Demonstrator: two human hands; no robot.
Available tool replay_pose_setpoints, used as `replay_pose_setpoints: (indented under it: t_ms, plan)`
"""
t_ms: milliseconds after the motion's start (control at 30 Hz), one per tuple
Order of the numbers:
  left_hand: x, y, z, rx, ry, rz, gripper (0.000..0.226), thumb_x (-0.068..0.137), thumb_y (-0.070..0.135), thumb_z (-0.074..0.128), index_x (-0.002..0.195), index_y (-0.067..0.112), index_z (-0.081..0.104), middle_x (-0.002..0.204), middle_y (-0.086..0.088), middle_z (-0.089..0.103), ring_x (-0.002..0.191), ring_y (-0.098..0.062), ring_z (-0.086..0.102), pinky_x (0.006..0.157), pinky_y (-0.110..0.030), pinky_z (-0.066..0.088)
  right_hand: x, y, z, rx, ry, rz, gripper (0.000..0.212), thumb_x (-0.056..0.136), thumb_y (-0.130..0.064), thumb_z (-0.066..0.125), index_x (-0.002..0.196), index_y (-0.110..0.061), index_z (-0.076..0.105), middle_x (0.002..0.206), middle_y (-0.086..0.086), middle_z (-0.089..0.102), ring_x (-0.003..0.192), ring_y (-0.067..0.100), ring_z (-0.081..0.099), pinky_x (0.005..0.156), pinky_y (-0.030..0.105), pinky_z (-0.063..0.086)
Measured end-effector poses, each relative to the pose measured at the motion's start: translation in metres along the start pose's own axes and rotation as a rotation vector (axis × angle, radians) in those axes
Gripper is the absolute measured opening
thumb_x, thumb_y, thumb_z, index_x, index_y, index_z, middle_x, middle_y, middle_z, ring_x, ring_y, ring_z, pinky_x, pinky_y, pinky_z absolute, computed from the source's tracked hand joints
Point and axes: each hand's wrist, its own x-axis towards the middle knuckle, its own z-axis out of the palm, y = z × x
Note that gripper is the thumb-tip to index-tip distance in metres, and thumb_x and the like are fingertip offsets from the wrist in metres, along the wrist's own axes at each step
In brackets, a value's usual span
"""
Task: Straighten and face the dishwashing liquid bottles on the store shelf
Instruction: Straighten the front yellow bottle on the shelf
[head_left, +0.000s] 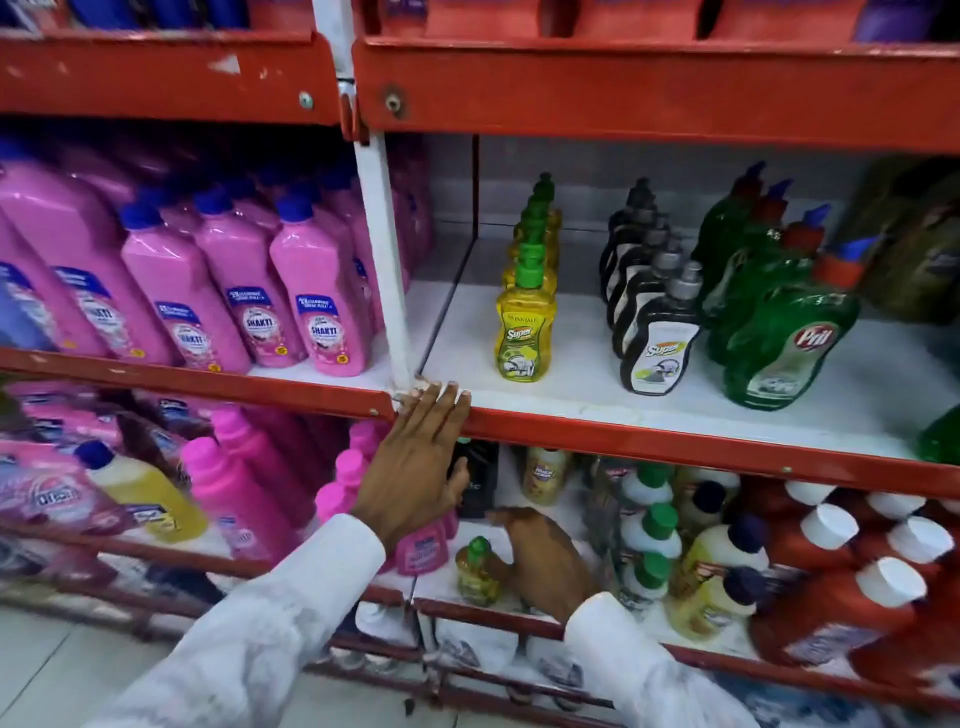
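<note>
On the middle shelf (675, 436) three front-to-back rows of dishwashing bottles face forward: yellow bottles with green caps (524, 332), black bottles with grey caps (657, 343), and larger green Pril bottles (784, 353), which lean left. My left hand (415, 462) lies flat against that shelf's red front edge, fingers spread over the lip, holding nothing. My right hand (543, 564) reaches into the lower shelf. Its fingers curl against a small yellow bottle with a green cap (475, 574) standing near the front edge; the fingertips are hidden.
A white upright post (382, 249) separates this bay from the pink Shakti bottles (322, 306) on the left. The lower shelf holds pink bottles (228, 499), pale yellow bottles (711, 577), white green-capped bottles (652, 530) and red white-capped bottles (852, 597). Bare white shelf lies left of the yellow row.
</note>
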Motion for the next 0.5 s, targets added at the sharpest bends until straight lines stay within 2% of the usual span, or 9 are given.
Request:
replay_pose_setpoints:
  t_ms: [100,200,300,400,500]
  plan:
    - [0.0,-0.002,0.0,-0.013,0.013,-0.013,0.072,0.086,0.029,0.057,0.15,0.007,0.033,0.155,-0.017,0.037,0.145,-0.031,0.03,0.12,-0.048,0.022,0.009,-0.004,0.015,-0.051,-0.016,0.05,0.044,0.083,-0.05,0.054,0.117,-0.024,0.065,0.113,0.007,0.072,0.107,0.029,0.065,0.091,0.038,0.053]
    - [0.001,-0.002,0.0,-0.04,0.017,-0.008,0.071,0.085,0.027,0.057,0.149,0.007,0.034,0.155,-0.016,0.038,0.144,-0.031,0.031,0.12,-0.047,0.021,0.013,-0.013,0.014,-0.076,-0.055,0.071,0.033,0.083,-0.044,0.056,0.103,-0.022,0.07,0.104,0.007,0.074,0.099,0.029,0.066,0.085,0.034,0.049]
    - [0.002,-0.003,-0.001,-0.07,0.026,-0.006,0.068,0.085,0.025,0.056,0.148,0.007,0.036,0.155,-0.015,0.039,0.144,-0.03,0.031,0.12,-0.047,0.023,0.013,-0.013,0.014,-0.044,-0.067,0.105,0.03,0.084,-0.037,0.061,0.108,-0.022,0.07,0.11,0.01,0.071,0.103,0.031,0.065,0.085,0.031,0.048]
    - [0.003,-0.007,-0.002,-0.101,0.03,0.006,0.068,0.081,0.017,0.06,0.145,0.008,0.041,0.152,-0.015,0.044,0.141,-0.029,0.038,0.119,-0.043,0.023,0.007,-0.014,0.003,0.004,-0.016,0.086,0.035,0.077,-0.038,0.066,0.11,-0.027,0.07,0.108,0.008,0.073,0.099,0.028,0.066,0.084,0.031,0.05]
    - [0.007,-0.015,-0.005,-0.106,0.071,0.032,0.066,0.073,0.01,0.063,0.138,0.009,0.052,0.142,-0.012,0.056,0.131,-0.029,0.052,0.109,-0.042,0.037,-0.003,-0.019,-0.031,0.084,0.096,0.073,0.044,0.067,-0.037,0.077,0.11,-0.033,0.069,0.103,-0.002,0.077,0.093,0.018,0.071,0.083,0.03,0.055]
